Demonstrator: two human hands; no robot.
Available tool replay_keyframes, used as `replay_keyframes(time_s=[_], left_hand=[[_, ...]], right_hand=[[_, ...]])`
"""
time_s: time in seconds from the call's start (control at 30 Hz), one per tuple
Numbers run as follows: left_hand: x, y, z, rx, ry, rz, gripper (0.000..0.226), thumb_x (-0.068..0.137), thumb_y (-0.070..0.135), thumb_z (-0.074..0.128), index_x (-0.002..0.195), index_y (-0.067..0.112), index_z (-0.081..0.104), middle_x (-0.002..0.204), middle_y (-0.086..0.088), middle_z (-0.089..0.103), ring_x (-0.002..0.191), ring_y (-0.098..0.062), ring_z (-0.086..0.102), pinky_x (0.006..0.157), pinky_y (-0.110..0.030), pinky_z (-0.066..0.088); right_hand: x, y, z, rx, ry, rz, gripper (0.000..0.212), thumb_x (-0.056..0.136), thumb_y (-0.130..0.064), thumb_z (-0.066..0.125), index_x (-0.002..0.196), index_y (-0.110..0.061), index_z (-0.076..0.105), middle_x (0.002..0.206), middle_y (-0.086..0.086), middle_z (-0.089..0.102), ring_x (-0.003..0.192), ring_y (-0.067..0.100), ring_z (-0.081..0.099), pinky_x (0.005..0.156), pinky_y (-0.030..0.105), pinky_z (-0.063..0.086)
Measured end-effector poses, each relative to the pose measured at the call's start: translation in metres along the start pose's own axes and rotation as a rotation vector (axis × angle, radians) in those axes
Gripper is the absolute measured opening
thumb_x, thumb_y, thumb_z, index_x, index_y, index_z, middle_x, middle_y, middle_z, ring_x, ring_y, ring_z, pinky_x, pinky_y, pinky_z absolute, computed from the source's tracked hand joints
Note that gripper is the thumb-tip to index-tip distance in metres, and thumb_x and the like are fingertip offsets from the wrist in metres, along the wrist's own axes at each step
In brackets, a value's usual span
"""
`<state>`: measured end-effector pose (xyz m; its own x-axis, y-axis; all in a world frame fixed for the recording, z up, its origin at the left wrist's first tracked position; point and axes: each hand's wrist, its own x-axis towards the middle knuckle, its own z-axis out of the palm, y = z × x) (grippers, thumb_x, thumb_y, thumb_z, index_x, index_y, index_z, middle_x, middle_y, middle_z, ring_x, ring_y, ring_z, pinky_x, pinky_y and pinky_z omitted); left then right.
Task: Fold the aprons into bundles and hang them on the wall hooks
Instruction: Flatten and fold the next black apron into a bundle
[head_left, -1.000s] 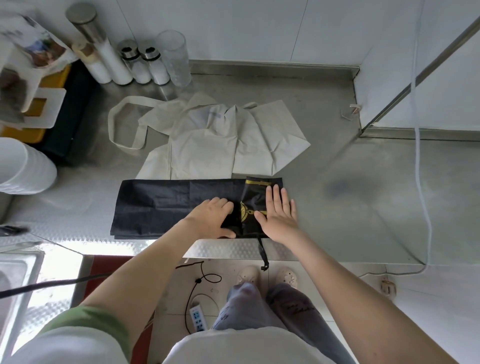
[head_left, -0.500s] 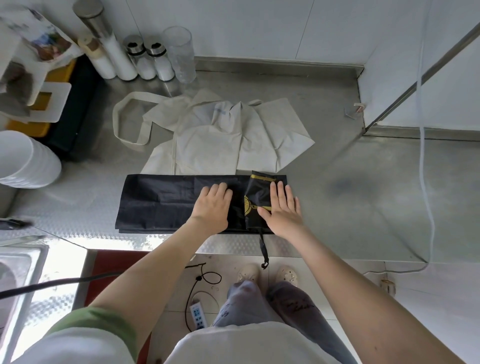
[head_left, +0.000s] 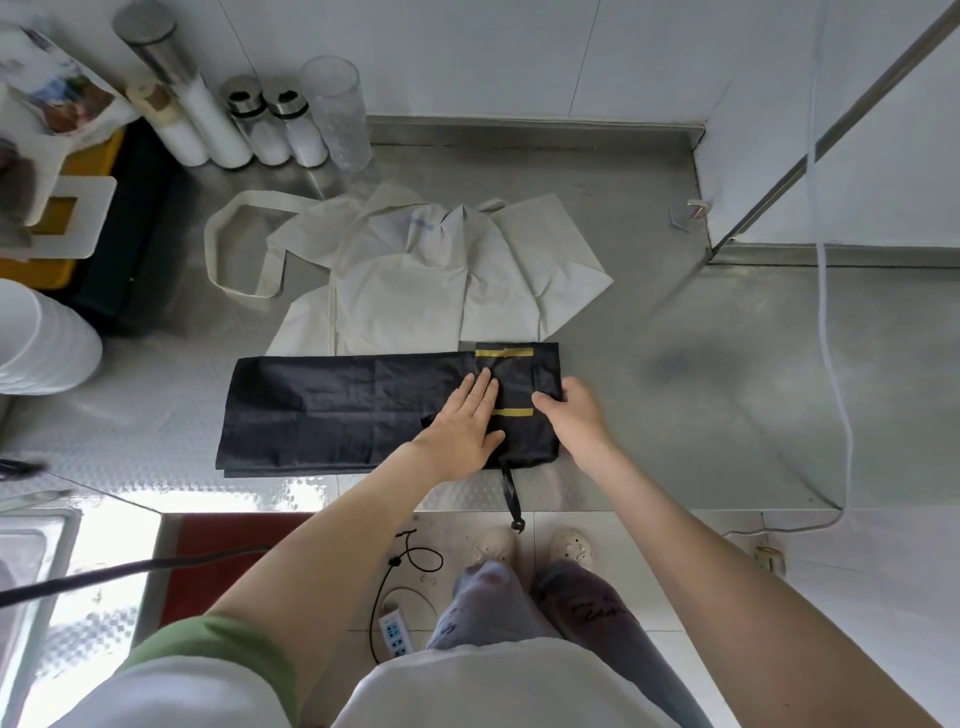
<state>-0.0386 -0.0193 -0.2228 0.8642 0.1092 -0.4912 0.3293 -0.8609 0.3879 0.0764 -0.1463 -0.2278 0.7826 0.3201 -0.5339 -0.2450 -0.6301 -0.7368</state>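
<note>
Your right hand (head_left: 575, 415) has slid to the black apron's (head_left: 332, 410) folded end and grips it by the counter's (head_left: 727, 405) front edge; left hand (head_left: 462, 423) presses flat.

Both bare forearms reach forward and down, converging near the middle. The left hand (head_left: 466, 422) lies flat, palm down, fingers straight and close together, pressing on the black folded fabric apron with yellow bands (head_left: 332, 405). The right hand (head_left: 571, 410) is just beside it, thumb on top, fingers curled round the apron's right end in a firm grip. A green-edged white sleeve (head_left: 208, 654) covers the left upper arm.
</note>
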Motion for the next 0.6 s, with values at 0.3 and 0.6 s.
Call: replay_keyframes(time_s=[0.3, 0.6], left_hand=[[0.018, 0.024, -0.041, -0.772, 0.183, -0.199, 0.038, 0.100, 0.038, 0.046, 0.126, 0.015, 0.060, 0.127, -0.005, 0.061, 0.118, -0.020, 0.054, 0.102, -0.028, 0.038], [0.029, 0.034, -0.051, -1.385, 0.195, -0.309, 0.039, 0.090, 0.041, 0.063, 0.110, 0.008, 0.057, 0.095, -0.010, 0.064, 0.100, -0.026, 0.060, 0.100, -0.044, 0.047]], right_hand=[[-0.008, -0.020, -0.026, 0.350, -0.271, -0.071, 0.011, 0.085, -0.007, 0.061, 0.081, -0.012, 0.052, 0.080, 0.006, 0.060, 0.079, 0.020, 0.056, 0.069, 0.030, 0.042], [-0.016, -0.041, -0.017, 0.249, -0.434, -0.139, 0.023, 0.096, -0.006, 0.045, 0.083, -0.016, 0.061, 0.072, 0.002, 0.051, 0.066, 0.010, 0.048, 0.059, 0.022, 0.039]])
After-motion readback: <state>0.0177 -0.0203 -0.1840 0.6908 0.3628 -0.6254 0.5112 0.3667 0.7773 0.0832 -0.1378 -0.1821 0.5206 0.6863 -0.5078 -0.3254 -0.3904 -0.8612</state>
